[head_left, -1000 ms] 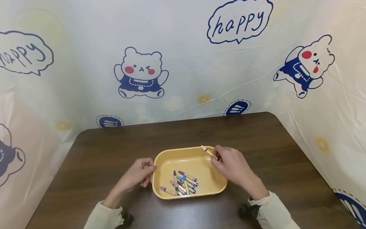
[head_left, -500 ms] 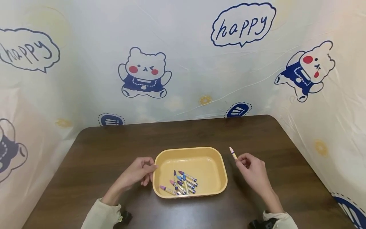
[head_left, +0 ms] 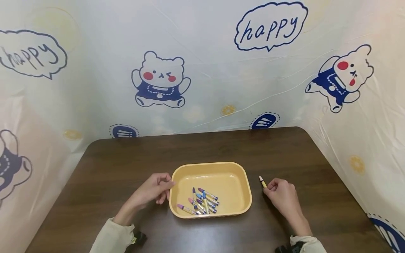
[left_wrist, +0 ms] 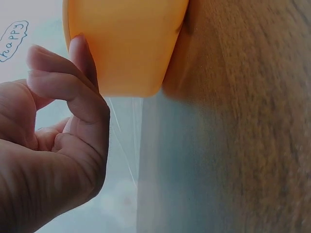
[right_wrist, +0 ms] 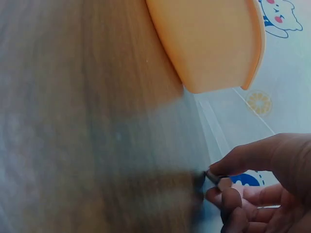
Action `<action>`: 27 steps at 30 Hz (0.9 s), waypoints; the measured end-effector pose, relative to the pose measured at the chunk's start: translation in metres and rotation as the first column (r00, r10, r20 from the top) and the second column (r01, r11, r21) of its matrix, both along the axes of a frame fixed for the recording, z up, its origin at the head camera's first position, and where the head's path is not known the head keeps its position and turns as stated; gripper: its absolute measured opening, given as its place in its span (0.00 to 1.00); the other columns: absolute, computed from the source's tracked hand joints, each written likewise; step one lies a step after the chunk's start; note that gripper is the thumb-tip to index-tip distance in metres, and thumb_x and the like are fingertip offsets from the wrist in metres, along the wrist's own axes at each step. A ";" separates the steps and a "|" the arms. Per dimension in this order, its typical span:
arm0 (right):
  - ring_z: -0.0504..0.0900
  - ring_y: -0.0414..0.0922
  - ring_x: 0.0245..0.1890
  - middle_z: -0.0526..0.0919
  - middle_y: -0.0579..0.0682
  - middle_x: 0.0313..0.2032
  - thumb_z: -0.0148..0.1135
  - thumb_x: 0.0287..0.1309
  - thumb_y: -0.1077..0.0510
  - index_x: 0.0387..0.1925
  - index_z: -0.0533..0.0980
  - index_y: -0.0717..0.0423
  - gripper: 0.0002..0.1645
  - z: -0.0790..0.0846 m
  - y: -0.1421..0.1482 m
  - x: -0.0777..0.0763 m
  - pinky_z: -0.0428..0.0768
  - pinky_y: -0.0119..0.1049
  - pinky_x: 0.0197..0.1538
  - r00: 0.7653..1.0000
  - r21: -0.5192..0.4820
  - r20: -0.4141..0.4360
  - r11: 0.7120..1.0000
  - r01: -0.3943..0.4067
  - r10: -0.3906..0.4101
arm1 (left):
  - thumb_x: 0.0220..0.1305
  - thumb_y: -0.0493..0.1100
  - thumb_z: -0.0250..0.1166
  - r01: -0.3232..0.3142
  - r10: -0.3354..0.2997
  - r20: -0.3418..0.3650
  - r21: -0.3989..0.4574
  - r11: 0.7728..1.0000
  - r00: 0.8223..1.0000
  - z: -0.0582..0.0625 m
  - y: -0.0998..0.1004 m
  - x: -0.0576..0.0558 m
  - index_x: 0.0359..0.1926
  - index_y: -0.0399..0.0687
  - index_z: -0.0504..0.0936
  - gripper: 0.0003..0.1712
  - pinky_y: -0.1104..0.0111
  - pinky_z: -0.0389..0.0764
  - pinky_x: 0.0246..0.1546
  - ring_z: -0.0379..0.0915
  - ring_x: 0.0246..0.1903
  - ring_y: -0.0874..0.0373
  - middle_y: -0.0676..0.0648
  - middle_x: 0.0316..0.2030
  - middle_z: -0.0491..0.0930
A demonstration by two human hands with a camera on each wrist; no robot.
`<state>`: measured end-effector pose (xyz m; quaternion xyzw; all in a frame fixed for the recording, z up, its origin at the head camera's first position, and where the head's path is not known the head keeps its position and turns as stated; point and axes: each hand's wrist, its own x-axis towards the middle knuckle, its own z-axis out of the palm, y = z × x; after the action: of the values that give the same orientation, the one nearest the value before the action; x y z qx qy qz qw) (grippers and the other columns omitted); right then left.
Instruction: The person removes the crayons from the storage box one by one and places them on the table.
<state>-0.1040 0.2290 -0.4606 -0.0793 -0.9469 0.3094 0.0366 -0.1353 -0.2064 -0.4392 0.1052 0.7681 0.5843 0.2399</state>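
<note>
A yellow plastic tray (head_left: 232,188) stands on the table in front of me. My left hand (head_left: 154,190) holds its left rim, the thumb over the edge and the other fingers bent against the outside wall. Several crayons lie in a loose pile in the tray's front left part, among them a purple-tipped crayon (head_left: 187,209). To the right of the tray, my right hand (head_left: 283,197) pinches a pale-tipped crayon (head_left: 262,182) between thumb and fingers, low over the tabletop. In the right wrist view the crayon (right_wrist: 216,178) shows only its dark end.
The dark wooden table (head_left: 202,147) has rounded far corners. Behind and beside it hangs a pale curtain (head_left: 209,70) printed with bears and "happy" bubbles. Dark straps (head_left: 289,247) sit at both wrists, by light sleeves.
My right hand has carried the pale-tipped crayon from over the tray's right rim out to the right, then down toward the table. The left hand stays at the tray's rim.
</note>
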 end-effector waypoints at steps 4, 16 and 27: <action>0.74 0.42 0.19 0.77 0.44 0.17 0.73 0.48 0.57 0.22 0.78 0.55 0.10 -0.001 0.000 0.000 0.72 0.38 0.26 1.000 0.011 0.012 1.000 -0.006 0.006 | 0.73 0.41 0.59 -0.009 0.009 0.011 -0.005 1.000 1.000 -0.001 -0.001 0.001 0.41 0.24 0.71 0.18 0.75 0.70 0.13 0.67 0.11 0.61 0.43 0.19 0.79; 0.74 0.42 0.17 0.77 0.43 0.16 0.74 0.48 0.54 0.21 0.78 0.54 0.12 0.000 0.000 0.002 0.72 0.40 0.25 1.000 0.049 0.031 0.999 -0.002 0.000 | 0.72 0.42 0.61 -0.022 0.022 0.037 -0.018 1.000 0.999 -0.002 -0.001 0.001 0.40 0.26 0.71 0.18 0.74 0.69 0.13 0.67 0.11 0.61 0.44 0.18 0.78; 0.74 0.42 0.15 0.75 0.44 0.13 0.72 0.52 0.55 0.19 0.76 0.54 0.14 0.003 -0.002 0.004 0.70 0.38 0.23 0.997 0.033 0.078 0.999 -0.008 0.006 | 0.72 0.40 0.60 -0.023 0.024 0.046 -0.025 0.999 0.999 -0.002 0.000 0.000 0.41 0.26 0.71 0.16 0.74 0.71 0.14 0.68 0.12 0.59 0.41 0.19 0.78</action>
<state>-0.1001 0.2272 -0.4581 -0.0873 -0.9529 0.2906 -0.0002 -0.1354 -0.2063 -0.4410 0.0797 0.7706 0.5800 0.2519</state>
